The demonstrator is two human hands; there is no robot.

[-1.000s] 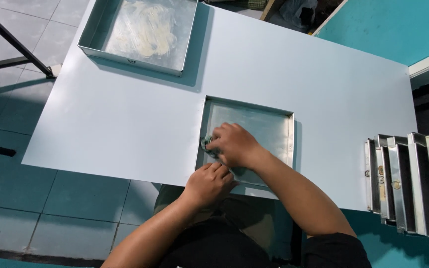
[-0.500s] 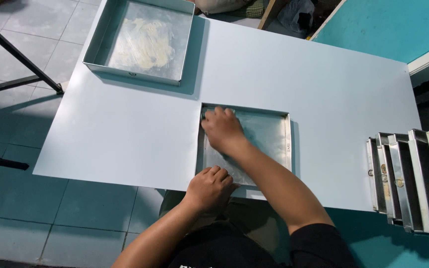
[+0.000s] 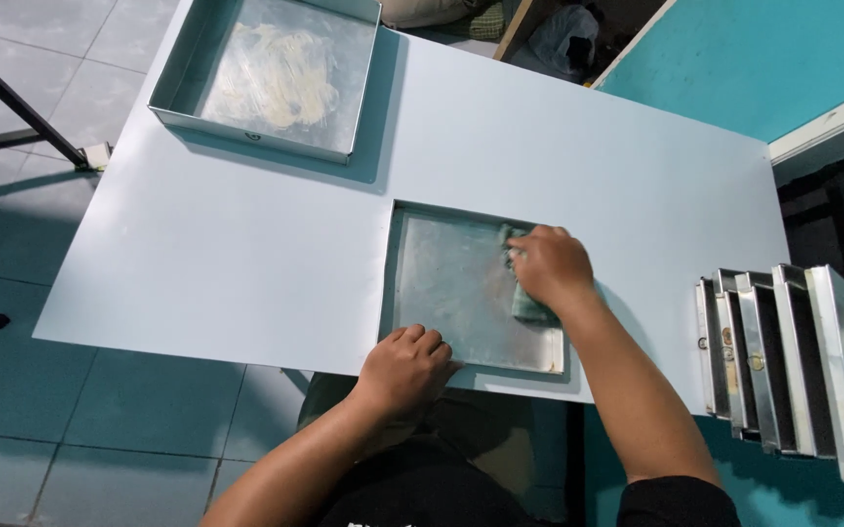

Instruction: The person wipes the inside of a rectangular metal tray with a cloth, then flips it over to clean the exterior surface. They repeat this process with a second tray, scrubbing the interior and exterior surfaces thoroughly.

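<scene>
A greenish cloth (image 3: 529, 304) lies inside a shallow square metal tray (image 3: 446, 293), against the tray's right-hand side; most of it is hidden under the right hand (image 3: 551, 265), with a bit showing past the fingertips at the top left and a longer strip showing below the palm. The right hand lies flat on top of the cloth, knuckles up, fingers (image 3: 524, 256) curled down and close together, pressing the cloth onto the tray floor; whether any finger pinches a fold I cannot tell, since the hand covers it. The tray floor is dull grey and streaked; its near wall runs along the front edge of the table.

The left hand (image 3: 404, 369) sits at the tray's near left corner, fingers bent and bunched together over the rim, thumb pointing toward the tray's front wall; it touches the tray and the table edge and is well apart from the cloth.

The tray rests on a pale blue-white table top (image 3: 246, 254), near its front edge. At the far left corner of the table stands a larger, deeper square pan (image 3: 359, 93) with a smear of pale yellowish fat (image 3: 276, 73) on its floor; it is well apart from both hands. To the right, beside the table's right end, a row of similar metal pans (image 3: 793, 361) stands on edge, packed side by side. Below the table is a teal tiled floor (image 3: 100, 410).
</scene>
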